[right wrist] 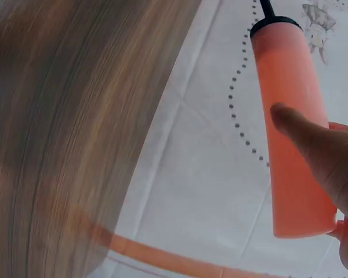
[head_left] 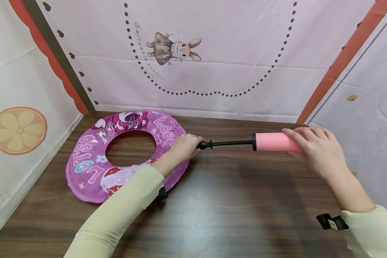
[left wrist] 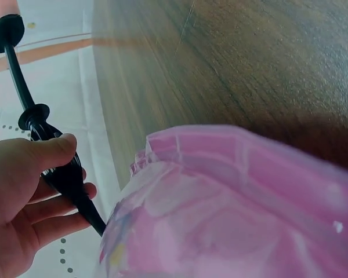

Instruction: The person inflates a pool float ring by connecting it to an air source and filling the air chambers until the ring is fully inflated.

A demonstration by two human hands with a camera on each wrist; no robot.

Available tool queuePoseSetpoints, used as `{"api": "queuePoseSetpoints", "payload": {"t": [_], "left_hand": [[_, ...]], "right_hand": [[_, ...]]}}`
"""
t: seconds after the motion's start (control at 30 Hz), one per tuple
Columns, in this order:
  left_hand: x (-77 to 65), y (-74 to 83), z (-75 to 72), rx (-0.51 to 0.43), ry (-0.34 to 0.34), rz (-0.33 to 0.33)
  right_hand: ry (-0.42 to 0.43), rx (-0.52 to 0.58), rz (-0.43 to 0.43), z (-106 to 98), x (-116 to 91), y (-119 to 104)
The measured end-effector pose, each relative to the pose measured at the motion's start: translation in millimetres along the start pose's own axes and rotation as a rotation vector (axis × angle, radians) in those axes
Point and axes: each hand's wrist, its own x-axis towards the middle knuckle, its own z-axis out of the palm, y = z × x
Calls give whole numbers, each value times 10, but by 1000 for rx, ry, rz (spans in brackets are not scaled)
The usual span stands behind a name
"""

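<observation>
A hand air pump with a pink barrel (head_left: 272,142) and a thin black rod (head_left: 232,143) is held sideways above the table. My right hand (head_left: 322,152) grips the barrel, thumb along one side of it in the right wrist view. At the other end, my left hand (head_left: 184,147) holds the black handle (left wrist: 65,176) between thumb and fingers. The rod is drawn out between the two hands. Under and beside my left hand lies a purple printed swim ring (head_left: 85,186), puffed up with air. My left forearm hides part of its near side.
The ring and pump are over a dark wooden table (head_left: 219,215). A pale printed cloth (head_left: 232,46) with a rabbit figure stands behind, and similar cloth (head_left: 22,79) closes the left side. Black straps (head_left: 332,222) sit at both wrists.
</observation>
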Motion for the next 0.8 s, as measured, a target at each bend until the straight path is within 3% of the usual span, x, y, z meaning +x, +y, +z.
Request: {"api": "queuePoseSetpoints", "payload": {"t": [0.17, 0.43, 0.6, 0.8], "left_hand": [[15, 17, 12, -1, 22, 31], [9, 40, 25, 24, 66, 55], [-5, 37, 23, 22, 48, 52], [-27, 10, 5, 6, 26, 43]], "right_hand": [[-33, -4, -50, 189, 149, -220], [-15, -45, -90, 499, 430, -636], [-16, -48, -104, 555, 451, -690], [-66, -27, -100, 459, 375, -601]]}}
